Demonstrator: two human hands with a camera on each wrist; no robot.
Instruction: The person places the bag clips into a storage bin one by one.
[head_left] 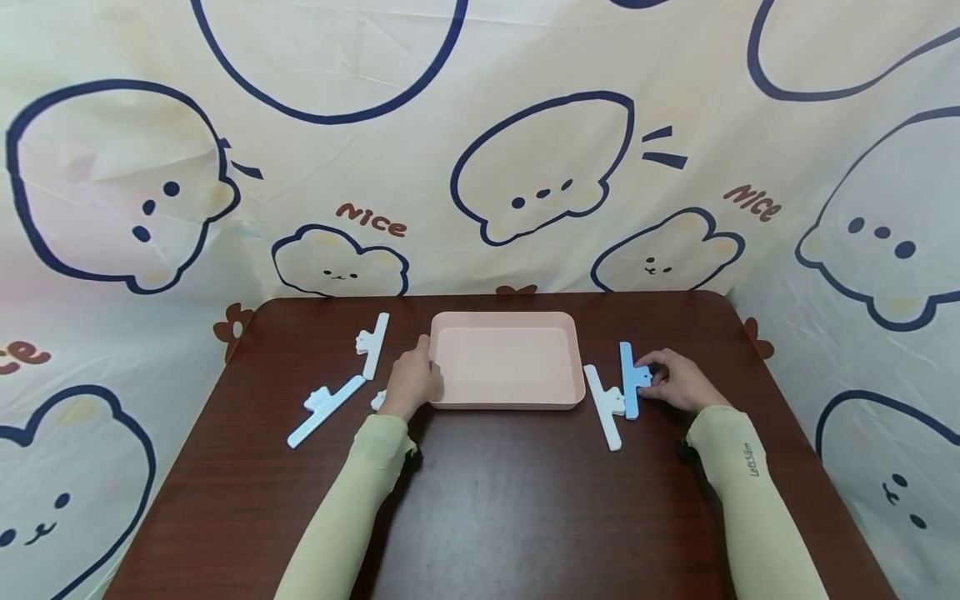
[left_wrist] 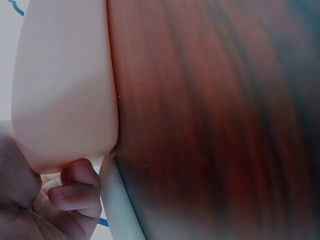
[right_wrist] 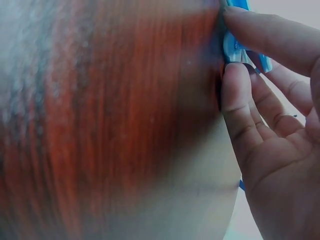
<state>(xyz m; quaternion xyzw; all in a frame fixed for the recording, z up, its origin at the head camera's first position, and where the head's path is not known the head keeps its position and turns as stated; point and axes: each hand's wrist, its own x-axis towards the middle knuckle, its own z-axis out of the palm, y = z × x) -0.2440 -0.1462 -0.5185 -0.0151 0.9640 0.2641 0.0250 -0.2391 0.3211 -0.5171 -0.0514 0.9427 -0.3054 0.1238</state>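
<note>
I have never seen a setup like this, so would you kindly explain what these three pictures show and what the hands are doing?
There is no machine here: a person wears three cameras. The wide picture comes from the head; the two close, blurry ones come from the wrists. On the brown table sits a shallow pink tray. The left hand rests against the tray's left edge. The right hand pinches a blue clip, which lies beside a white clip. Left of the tray lie two more white clips.

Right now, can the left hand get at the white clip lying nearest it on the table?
Probably yes. The left hand rests against the pink tray, and the long white clip lies just beside it on bare table, nothing between.
</note>
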